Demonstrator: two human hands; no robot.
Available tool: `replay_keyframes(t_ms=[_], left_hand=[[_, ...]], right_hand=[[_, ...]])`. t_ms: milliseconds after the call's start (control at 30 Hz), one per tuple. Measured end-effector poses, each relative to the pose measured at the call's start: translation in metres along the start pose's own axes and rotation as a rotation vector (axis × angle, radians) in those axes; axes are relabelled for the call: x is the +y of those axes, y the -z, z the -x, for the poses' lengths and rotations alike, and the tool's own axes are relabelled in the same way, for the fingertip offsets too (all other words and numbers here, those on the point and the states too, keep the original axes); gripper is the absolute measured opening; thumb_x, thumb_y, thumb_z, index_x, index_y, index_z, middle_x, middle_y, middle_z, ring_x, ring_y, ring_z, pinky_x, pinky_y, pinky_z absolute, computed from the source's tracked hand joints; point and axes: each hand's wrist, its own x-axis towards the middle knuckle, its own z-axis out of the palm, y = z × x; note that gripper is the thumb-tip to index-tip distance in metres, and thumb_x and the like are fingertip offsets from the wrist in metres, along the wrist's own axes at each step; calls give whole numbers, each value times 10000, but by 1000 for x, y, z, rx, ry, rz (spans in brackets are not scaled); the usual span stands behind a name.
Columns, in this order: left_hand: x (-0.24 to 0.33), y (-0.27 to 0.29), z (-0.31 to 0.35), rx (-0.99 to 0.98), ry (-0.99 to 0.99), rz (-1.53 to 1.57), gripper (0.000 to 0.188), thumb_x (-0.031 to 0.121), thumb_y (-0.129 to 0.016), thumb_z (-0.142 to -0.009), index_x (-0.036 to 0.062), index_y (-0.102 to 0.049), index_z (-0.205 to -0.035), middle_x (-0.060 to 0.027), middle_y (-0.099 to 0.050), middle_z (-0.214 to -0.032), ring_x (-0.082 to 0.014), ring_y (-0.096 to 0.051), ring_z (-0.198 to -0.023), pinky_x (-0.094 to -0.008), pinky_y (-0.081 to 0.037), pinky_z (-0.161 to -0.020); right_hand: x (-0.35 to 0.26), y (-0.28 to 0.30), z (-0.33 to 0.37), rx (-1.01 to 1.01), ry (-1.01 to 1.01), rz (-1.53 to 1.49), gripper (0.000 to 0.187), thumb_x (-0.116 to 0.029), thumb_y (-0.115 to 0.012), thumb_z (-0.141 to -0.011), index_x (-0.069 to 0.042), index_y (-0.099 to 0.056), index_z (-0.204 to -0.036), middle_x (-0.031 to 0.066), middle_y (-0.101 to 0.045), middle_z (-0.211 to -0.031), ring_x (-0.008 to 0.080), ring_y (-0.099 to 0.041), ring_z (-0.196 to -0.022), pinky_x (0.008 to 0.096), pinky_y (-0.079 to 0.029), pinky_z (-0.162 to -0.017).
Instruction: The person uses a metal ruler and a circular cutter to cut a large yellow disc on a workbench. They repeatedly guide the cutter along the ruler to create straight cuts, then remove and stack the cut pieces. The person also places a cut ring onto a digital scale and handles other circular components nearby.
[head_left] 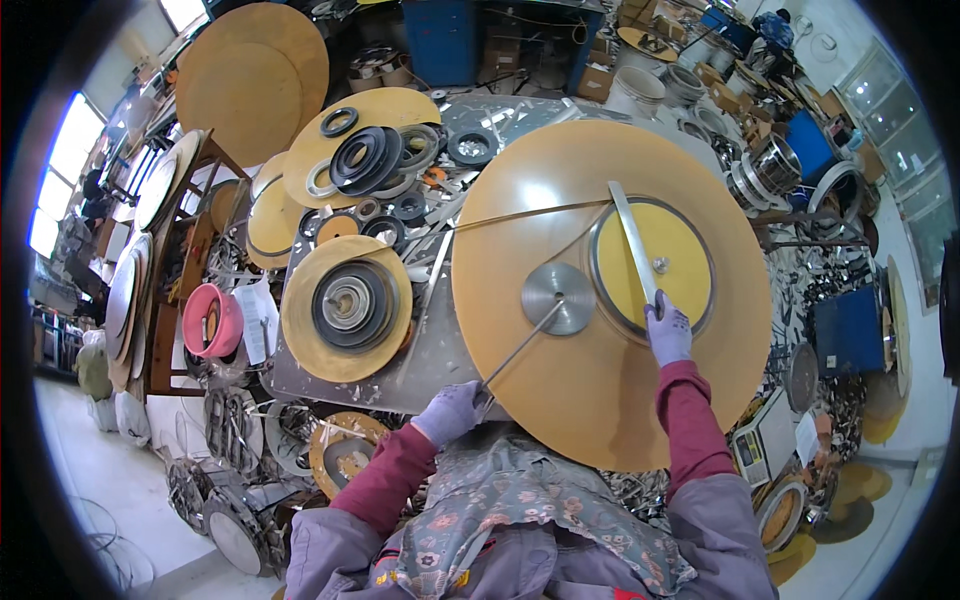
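Note:
A large tan disc (540,400) lies on the table before me. On it rests a smaller yellow disc (640,240) with a dark metal ring around its edge. My right hand (670,330), gloved in lavender, grips the near end of a flat metal bar (630,232) that crosses the yellow disc. My left hand (453,411), in a matching glove, is closed around the near end of a thin metal rod (522,343). The rod's far end meets the middle of a small shiny metal disc (566,318). A narrow strip (530,212) runs leftward from the bar's far part.
Left of the large disc, a stack of dark rings (352,302) sits on a round tan board (300,335). More rings (368,160) and scraps crowd the table behind it. A pink basin (212,320) stands farther left. A blue container (848,330) is at the right.

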Motion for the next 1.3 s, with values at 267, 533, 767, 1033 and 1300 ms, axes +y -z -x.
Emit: replay_keyframes(t_ms=[267,533,767,1033,1300], left_hand=[[-2,-15,-2,11,-50,28,264,244,-492,-920,-5,-578,-910,-254,-628,-847,-437,-596,-822,-486,-470,-741],[5,-6,0,-55,-10,8,218,203,-491,-900,7,-567,-958,-243,-633,-886,-420,-601,-853,-484,-464,-751],[3,-11,1,-16,-47,11,218,205,-494,-896,5,-578,-923,-253,-626,-855,-434,-597,-834,-490,-466,-742],[-2,-9,-4,6,-25,29,223,206,-506,-896,1,-580,-942,-256,-628,-869,-432,-600,-836,-489,-469,-738],[-7,-18,0,75,-66,15,235,201,-520,-892,-16,-576,-963,-259,-629,-873,-435,-600,-838,-490,-475,-739]], right_hand=[[10,-6,-4,-10,35,-34,419,-278,-557,-894,-57,-544,-1250,217,-642,-1048,362,-611,-978,444,-470,-851],[8,-2,-3,-14,51,-54,424,-272,-558,-893,-46,-539,-1251,212,-637,-1066,368,-605,-988,447,-470,-857],[16,-6,-4,19,64,-26,420,-259,-558,-892,-32,-539,-1245,215,-645,-1034,368,-618,-956,448,-475,-836],[-64,28,65,-328,427,-223,440,-264,-598,-864,-90,-530,-1263,176,-638,-980,339,-640,-841,401,-502,-762],[-133,46,120,-567,894,77,457,-318,-586,-882,-197,-492,-1312,129,-587,-859,296,-621,-723,410,-509,-613]])
